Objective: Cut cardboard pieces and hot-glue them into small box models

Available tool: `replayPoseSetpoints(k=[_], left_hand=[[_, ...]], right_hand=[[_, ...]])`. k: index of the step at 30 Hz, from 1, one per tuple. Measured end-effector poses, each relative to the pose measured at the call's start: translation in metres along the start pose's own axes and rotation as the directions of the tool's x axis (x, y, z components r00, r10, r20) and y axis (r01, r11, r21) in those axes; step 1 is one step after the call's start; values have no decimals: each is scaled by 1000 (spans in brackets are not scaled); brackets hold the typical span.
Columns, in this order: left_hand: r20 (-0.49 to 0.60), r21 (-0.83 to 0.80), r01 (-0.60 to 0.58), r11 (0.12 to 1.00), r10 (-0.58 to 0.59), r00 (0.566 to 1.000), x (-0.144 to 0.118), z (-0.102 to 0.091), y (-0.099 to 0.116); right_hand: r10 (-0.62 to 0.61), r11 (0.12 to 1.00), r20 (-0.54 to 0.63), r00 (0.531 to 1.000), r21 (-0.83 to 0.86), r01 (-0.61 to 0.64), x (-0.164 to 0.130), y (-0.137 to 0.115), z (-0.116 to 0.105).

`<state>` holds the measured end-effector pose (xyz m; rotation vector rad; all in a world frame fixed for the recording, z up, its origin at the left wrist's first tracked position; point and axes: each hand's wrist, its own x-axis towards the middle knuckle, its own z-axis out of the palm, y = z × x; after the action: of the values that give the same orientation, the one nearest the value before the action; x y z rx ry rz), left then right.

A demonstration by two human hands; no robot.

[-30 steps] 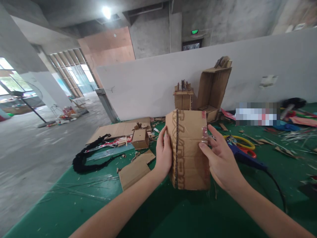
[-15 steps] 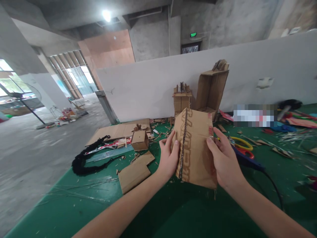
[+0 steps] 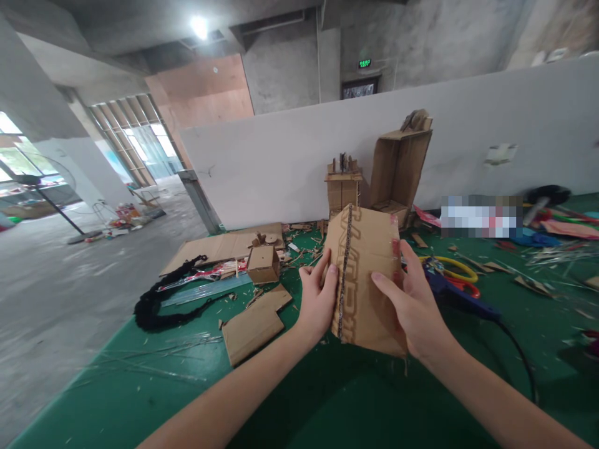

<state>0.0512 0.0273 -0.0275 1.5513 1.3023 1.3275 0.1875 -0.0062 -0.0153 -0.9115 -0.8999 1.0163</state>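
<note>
Between my hands is a folded cardboard piece [image 3: 372, 299], held up over the green table [image 3: 299, 405]. Brown printed lettering runs down it beside a dark corrugated seam. My left hand [image 3: 318, 293] is closed on its left side, thumb near the seam. My right hand [image 3: 416, 299] grips the right edge, with the thumb lying flat on the front face and the fingers partly hidden behind. A blue tool with a black cord [image 3: 463, 299], perhaps a glue gun, lies just right of my right hand, by scissors with yellow and red handles [image 3: 456, 271].
On the left lie a small cardboard box [image 3: 263, 265], a flat cardboard offcut [image 3: 253, 327], a black fuzzy strand [image 3: 150, 315] and thin clear sticks [image 3: 154, 362]. Behind stand a cardboard tower [image 3: 343, 190] and a tall open cardboard box [image 3: 400, 168] against a white partition [image 3: 281, 162].
My right thumb has moved left from the cardboard's right edge onto its front face. The right hand has shifted slightly left; my left hand keeps its hold.
</note>
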Motion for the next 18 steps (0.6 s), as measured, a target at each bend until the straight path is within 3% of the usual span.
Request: replayPoseSetpoints(k=[18], left_hand=[[44, -38, -17, 999, 19, 999, -4, 1, -1]], right_hand=[[19, 1000, -12, 1000, 9, -19, -4, -1, 3]])
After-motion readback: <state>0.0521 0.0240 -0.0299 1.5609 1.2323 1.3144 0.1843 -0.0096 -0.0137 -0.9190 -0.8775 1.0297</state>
